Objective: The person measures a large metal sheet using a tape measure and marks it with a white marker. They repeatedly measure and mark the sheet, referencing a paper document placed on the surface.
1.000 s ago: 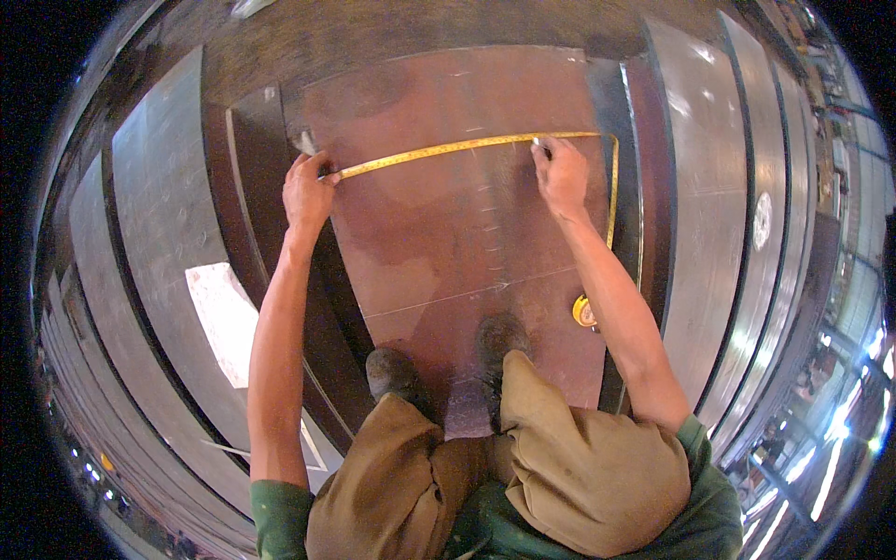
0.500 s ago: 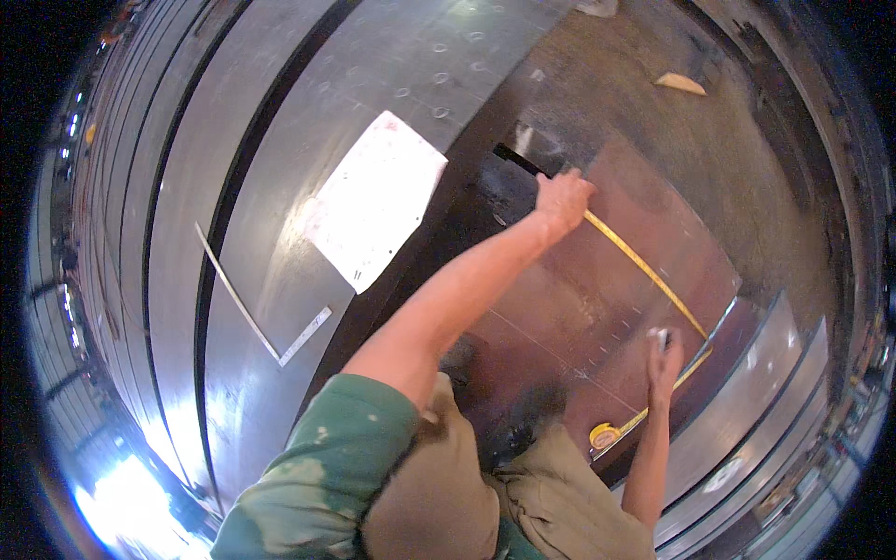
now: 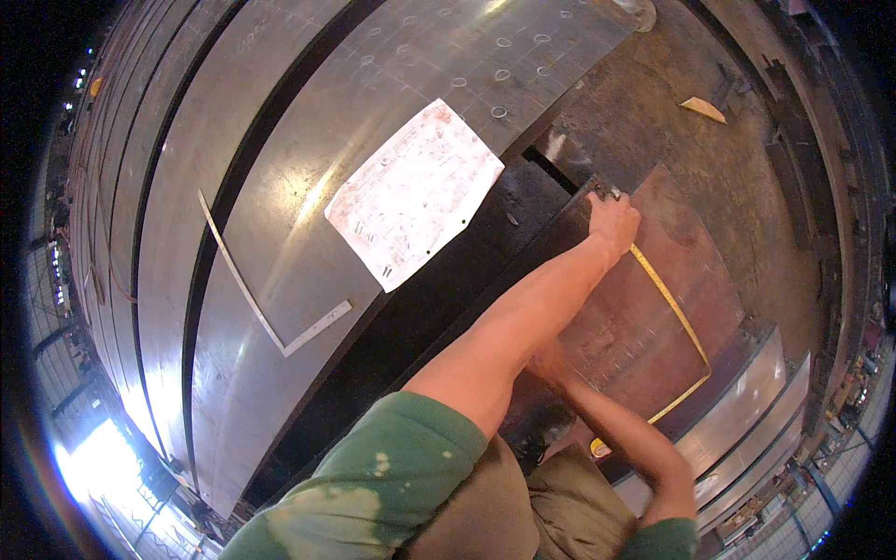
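Observation:
My left hand (image 3: 613,226) is closed at the far left edge of a reddish-brown steel plate (image 3: 686,229). From under it runs the yellow blade of a tape measure (image 3: 674,303), which crosses the plate and bends back near its right edge. The tape's case (image 3: 598,448) lies by my knee, partly hidden. Small dark and silvery bits show at my left fingertips, too small to name. My right hand (image 3: 553,362) reaches over the plate beneath my left forearm; its fingers are hidden and blurred. Pale chalk marks (image 3: 623,359) show on the plate near it.
On the grey steel plate to the left lie a marked white paper sheet (image 3: 415,196) and a metal square (image 3: 287,349). A dark gap (image 3: 439,303) separates that plate from the brown one. More steel plates (image 3: 742,401) stand at right. A tan scrap (image 3: 703,109) lies on the floor.
My right hand has moved left from the plate's right edge to under my left forearm. The small white thing in its fingers no longer shows. The view has shifted; my left hand stays at the tape.

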`<move>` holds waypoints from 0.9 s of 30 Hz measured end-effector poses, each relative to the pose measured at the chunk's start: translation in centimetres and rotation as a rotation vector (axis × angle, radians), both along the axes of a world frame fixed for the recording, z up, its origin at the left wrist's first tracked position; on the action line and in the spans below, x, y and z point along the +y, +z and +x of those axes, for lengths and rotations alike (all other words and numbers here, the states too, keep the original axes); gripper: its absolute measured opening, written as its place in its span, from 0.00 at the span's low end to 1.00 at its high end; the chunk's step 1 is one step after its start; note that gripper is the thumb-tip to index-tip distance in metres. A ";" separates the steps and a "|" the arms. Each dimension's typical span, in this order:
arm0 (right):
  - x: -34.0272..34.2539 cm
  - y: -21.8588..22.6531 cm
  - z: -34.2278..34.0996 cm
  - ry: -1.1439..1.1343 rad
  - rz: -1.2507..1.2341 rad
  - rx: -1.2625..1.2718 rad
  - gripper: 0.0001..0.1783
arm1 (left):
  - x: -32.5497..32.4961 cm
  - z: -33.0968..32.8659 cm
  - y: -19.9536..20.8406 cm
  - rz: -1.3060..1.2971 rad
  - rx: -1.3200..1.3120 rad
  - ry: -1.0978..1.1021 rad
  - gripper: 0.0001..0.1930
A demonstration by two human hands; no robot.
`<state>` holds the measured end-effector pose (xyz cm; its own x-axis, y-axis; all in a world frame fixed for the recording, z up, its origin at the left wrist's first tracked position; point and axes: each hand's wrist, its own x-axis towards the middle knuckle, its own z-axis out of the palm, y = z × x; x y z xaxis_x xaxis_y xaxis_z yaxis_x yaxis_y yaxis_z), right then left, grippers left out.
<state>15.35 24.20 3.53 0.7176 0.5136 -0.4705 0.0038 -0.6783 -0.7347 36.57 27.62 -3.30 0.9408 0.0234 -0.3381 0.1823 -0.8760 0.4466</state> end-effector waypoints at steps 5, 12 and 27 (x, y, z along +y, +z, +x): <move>13.6 -6.0 5.8 -0.708 0.272 0.397 0.29 | 0.2 0.3 0.8 0.007 -0.001 -0.016 0.13; 14.4 -5.3 7.7 -0.965 0.542 0.895 0.09 | 1.6 0.6 1.0 0.006 0.090 -0.103 0.13; -25.3 0.5 -1.1 -0.821 -0.059 0.216 0.28 | 3.4 1.4 -1.2 0.015 -0.100 -0.171 0.12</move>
<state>14.20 -1.09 4.00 0.7432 -0.1602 -0.6496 -0.6425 -0.4417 -0.6262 37.93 31.00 -4.45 0.9605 -0.1350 -0.2433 -0.0141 -0.8969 0.4420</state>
